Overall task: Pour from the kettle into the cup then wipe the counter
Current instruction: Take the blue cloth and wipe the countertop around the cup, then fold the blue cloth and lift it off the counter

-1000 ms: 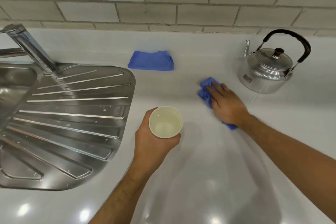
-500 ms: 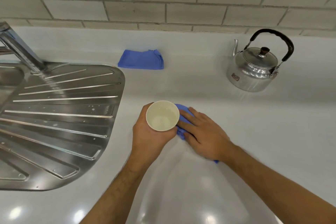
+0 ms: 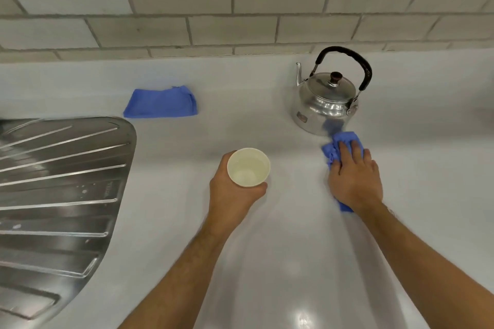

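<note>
The cup, with clear liquid inside, sits wrapped in the left hand, probably lifted so the counter under it can be wiped. To its right, the right hand presses flat and open on a crumpled blue cloth, just before the kettle. A folded blue cloth lies beyond the left hand, a steel drainboard to its left.

A pale cream cup is showing a plain inside. Near the white counter's back edge, a shiny silver kettle is wearing a black handle and dark knob. Two cloths, one crumpled and one folded, are showing blue. The steel drainboard is showing raised ribs, the wall tiles a grey-white brick pattern.
</note>
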